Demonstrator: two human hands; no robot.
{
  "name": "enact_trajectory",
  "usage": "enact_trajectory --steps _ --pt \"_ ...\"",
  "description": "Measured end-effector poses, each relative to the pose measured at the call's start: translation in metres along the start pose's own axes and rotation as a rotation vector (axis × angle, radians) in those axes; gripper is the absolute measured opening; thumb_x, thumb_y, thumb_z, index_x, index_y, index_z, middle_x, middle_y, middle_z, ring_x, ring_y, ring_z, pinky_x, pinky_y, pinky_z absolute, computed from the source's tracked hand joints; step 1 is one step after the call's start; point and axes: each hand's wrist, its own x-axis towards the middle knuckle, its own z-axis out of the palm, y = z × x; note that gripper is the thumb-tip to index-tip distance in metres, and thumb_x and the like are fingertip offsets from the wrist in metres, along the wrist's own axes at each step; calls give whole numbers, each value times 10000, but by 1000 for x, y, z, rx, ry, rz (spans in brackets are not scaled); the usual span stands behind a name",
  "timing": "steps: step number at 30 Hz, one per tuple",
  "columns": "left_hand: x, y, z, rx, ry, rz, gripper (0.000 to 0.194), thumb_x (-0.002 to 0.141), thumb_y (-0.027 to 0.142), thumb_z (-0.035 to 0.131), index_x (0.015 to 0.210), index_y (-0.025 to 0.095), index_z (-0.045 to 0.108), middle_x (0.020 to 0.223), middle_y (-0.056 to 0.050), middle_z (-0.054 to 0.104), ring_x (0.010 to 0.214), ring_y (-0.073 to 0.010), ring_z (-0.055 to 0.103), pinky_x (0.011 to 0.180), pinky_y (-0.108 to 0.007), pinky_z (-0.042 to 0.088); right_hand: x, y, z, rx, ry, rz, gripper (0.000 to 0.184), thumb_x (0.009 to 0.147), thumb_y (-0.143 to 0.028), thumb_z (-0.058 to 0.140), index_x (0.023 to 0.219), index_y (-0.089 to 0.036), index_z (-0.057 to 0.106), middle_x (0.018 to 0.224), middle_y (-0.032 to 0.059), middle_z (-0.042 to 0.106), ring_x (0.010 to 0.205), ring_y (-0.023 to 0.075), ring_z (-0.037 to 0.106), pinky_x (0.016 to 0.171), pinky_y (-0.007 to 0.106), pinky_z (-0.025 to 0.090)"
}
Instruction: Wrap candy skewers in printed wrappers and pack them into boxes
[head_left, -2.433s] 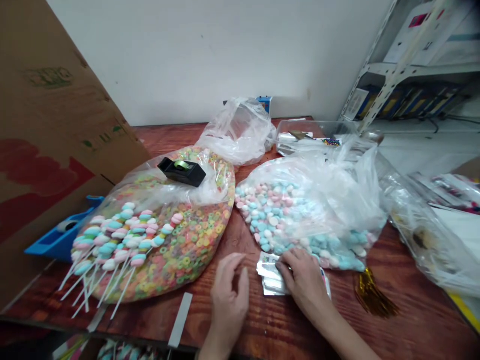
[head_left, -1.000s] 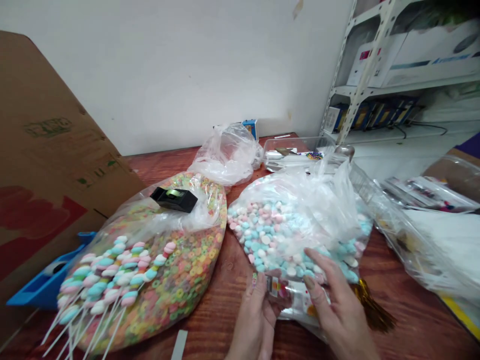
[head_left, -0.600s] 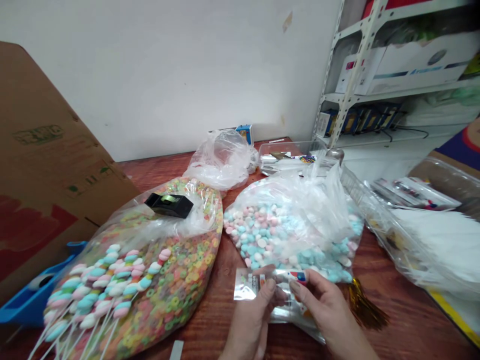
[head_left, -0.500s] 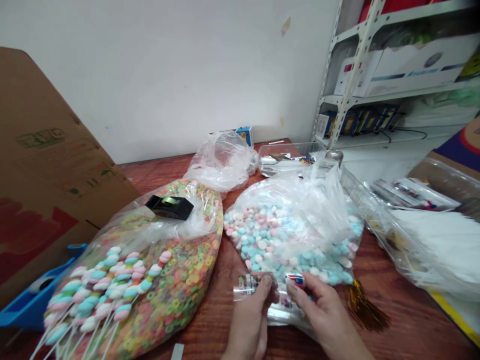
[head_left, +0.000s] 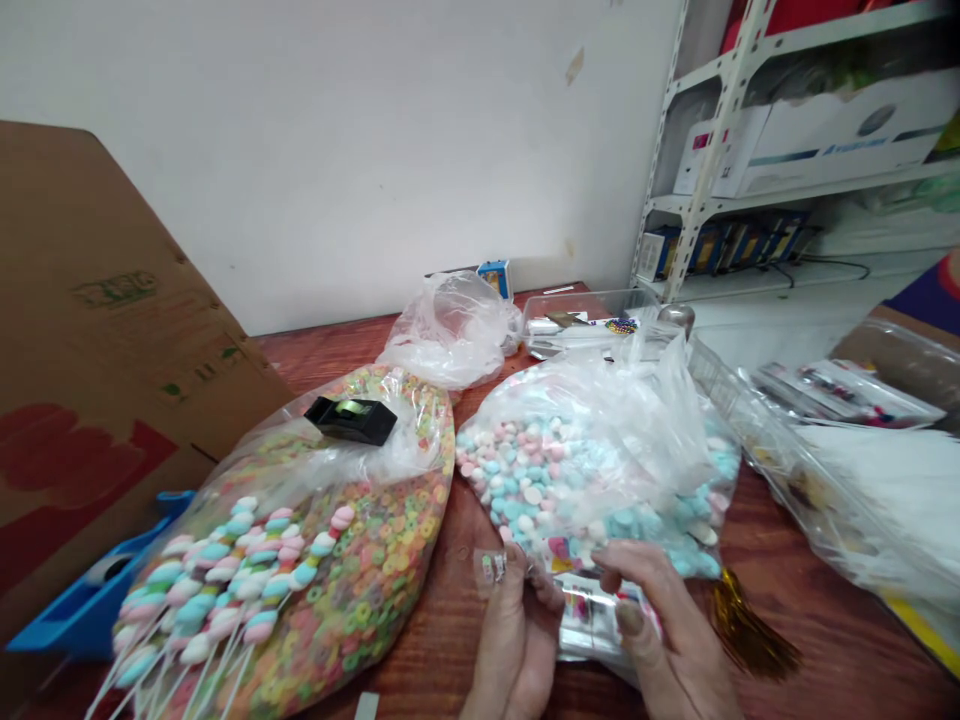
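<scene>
Both hands pinch one small clear printed packet (head_left: pixel 564 566) just above a stack of like packets (head_left: pixel 592 630) on the wooden table (head_left: pixel 810 610). My left hand (head_left: pixel 517 640) grips the packet's left end between thumb and fingers. My right hand (head_left: pixel 660 630) holds its right side, fingers curled over it. Directly behind the hands lies a clear bag of pink, blue and white candies (head_left: pixel 600 470). A big bag of colourful ring candies (head_left: pixel 360 540) lies to the left, with marshmallow sticks (head_left: pixel 225 570) piled on its near end.
A black tape dispenser (head_left: pixel 351 420) rests on the ring-candy bag. A blue dispenser (head_left: pixel 90 600) and a large cardboard box (head_left: pixel 97 360) stand at left. Gold twist ties (head_left: pixel 750 630) lie right of my hands. A crumpled bag (head_left: pixel 450 330), a clear tray (head_left: pixel 585 320) and metal shelving (head_left: pixel 750 150) are behind.
My right hand rested on the packet stack with my left beside it; since then both hands have lifted one packet and now hold it between them. The view shifted slightly.
</scene>
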Motion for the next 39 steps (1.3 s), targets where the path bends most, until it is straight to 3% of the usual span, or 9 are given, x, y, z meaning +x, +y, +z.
enact_trajectory --steps 3,7,15,19,22,27,31,36,39 --pt "-2 0 2 23 2 31 357 577 293 868 709 150 569 580 48 527 485 -57 453 455 -175 421 -2 3 2 -88 -67 -130 336 967 -448 438 1236 -278 542 1196 74 526 1130 257 509 940 365 417" --pt "-6 1 4 69 -15 104 325 598 240 859 704 153 565 592 45 541 493 -61 469 462 -178 436 -2 3 3 -96 -66 -124 300 974 -379 447 1247 -277 520 1219 73 511 1168 249 491 954 358 414" --pt "-7 1 -2 111 -92 143 280 654 244 824 702 149 566 602 35 542 511 -68 465 493 -195 420 2 -3 3 -73 -74 -69 230 973 -328 448 1180 -276 534 1183 60 542 1142 235 511 934 348 430" --pt "-6 -1 -4 270 -125 192 330 673 346 803 630 146 544 561 27 524 529 -81 459 541 -211 422 1 -1 6 -105 -156 -107 228 943 -260 506 1167 -272 550 1171 68 559 1111 235 541 922 359 453" --pt "-7 1 -3 354 -108 252 287 674 307 804 675 156 560 577 35 523 546 -84 461 571 -213 418 -1 3 12 -127 -197 -91 202 948 -240 503 1134 -265 575 1059 50 630 1004 202 603 848 296 494" --pt "-15 8 0 396 -189 70 348 765 256 727 1081 167 611 654 38 530 535 -58 437 573 -198 389 -2 9 18 -129 -147 -75 204 975 -199 429 1059 -230 612 959 50 667 878 171 644 749 248 516" --pt "-16 11 -3 469 -252 63 143 768 236 721 835 142 636 589 48 477 512 -45 424 533 -175 350 -5 11 17 -208 -66 -128 196 964 -197 452 1086 -210 606 963 63 674 898 196 644 797 288 503" --pt "-11 10 -5 468 -192 98 298 735 258 757 984 174 617 690 36 552 509 -40 442 513 -174 360 -7 5 16 -150 -112 -132 192 963 -177 451 1084 -216 594 1007 70 669 922 180 641 810 261 498" --pt "-10 8 -5 450 -193 83 255 708 265 777 844 147 596 654 35 541 510 -43 441 517 -176 382 -7 3 18 -127 -160 -116 204 965 -169 430 1061 -217 604 1014 75 669 935 183 635 796 257 506"
